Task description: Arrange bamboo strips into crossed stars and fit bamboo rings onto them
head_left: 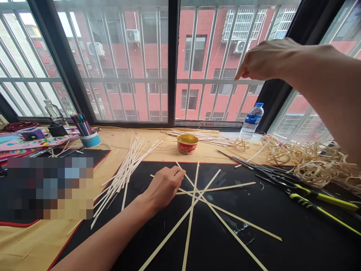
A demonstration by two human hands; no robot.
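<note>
Several flat, pale bamboo strips lie crossed in a star on a black mat. My left hand is at the left side of the star, its fingers curled together at the strips there. One bamboo strip passes by its fingertips, and others run underneath the hand. My right hand is raised high in front of the window, well above the mat. Its fingers are pressed together and point down; what they hold, if anything, is too thin to make out.
Loose strips lie left of the star. A red-and-gold tub stands behind it. On the right are scissors, yellow-handled pliers, woven strip balls and a water bottle. A pen cup stands left.
</note>
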